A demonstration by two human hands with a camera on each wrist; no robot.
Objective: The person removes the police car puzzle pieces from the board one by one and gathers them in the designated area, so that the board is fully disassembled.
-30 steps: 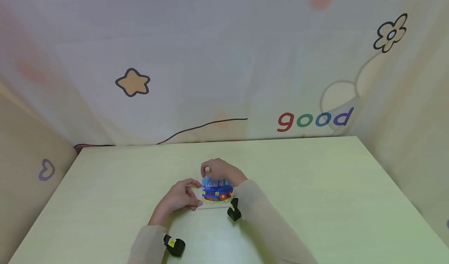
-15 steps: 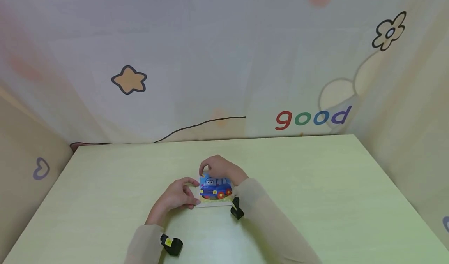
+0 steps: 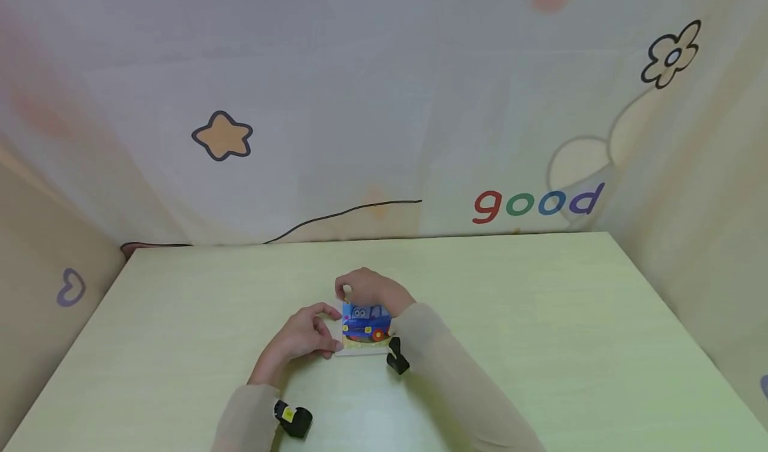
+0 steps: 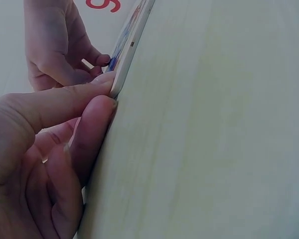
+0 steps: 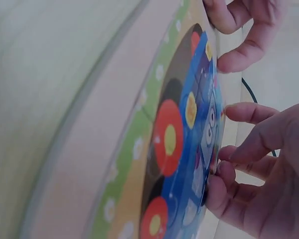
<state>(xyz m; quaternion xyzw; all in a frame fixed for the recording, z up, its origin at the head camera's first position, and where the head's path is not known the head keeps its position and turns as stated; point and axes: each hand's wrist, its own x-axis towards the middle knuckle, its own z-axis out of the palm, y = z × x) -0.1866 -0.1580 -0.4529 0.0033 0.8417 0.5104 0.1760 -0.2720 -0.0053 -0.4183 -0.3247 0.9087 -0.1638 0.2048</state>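
Note:
A picture puzzle board [image 3: 366, 332] with a blue cartoon car and a pale border lies flat on the table. My left hand [image 3: 305, 332] is at its left side. In the left wrist view the left thumb [image 4: 84, 97] rests on the board's corner, with a finger against the edge just below. My right hand [image 3: 369, 287] reaches over the far side, its bent fingers at the upper left corner of the picture. Up close, those right fingers [image 5: 269, 134] touch the far part of the board [image 5: 164, 139]; whether a loose piece is between them is hidden.
The pale table [image 3: 510, 332] extends on both sides of the board. Behind it hangs a printed cloth [image 3: 336, 119], with more cloth at the left and right. Black wrist cameras [image 3: 294, 420] sit on both forearms, low over the table.
My right hand has shifted slightly left along the far edge of the board. The left hand stays at the left edge. The whole head view has moved a little.

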